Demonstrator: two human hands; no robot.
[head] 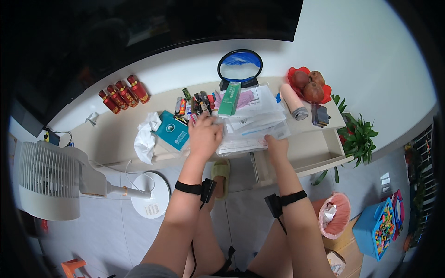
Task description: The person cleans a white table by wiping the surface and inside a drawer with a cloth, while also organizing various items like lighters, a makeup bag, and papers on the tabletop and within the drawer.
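Observation:
My left hand (205,135) reaches over the cabinet top, its fingers spread at the left edge of a pile of clear plastic sleeves with papers (243,144); whether it touches them is unclear. With thumb and fingers my right hand (277,146) pinches the right front edge of the same pile. A green and white box (229,99) lies on the papers' back part, over something pink. Behind my left fingers are small items, among them an orange lighter (183,106). To the left lie a teal booklet (172,130) and crumpled white tissue (147,137).
An open drawer (321,149) juts out at the right. Behind stand a round sand picture (240,66), red bottles (127,93) and a red fruit bowl (325,92). A white fan (48,180) is left; a pink-lined bin (339,217) and blue tub (370,227) are right.

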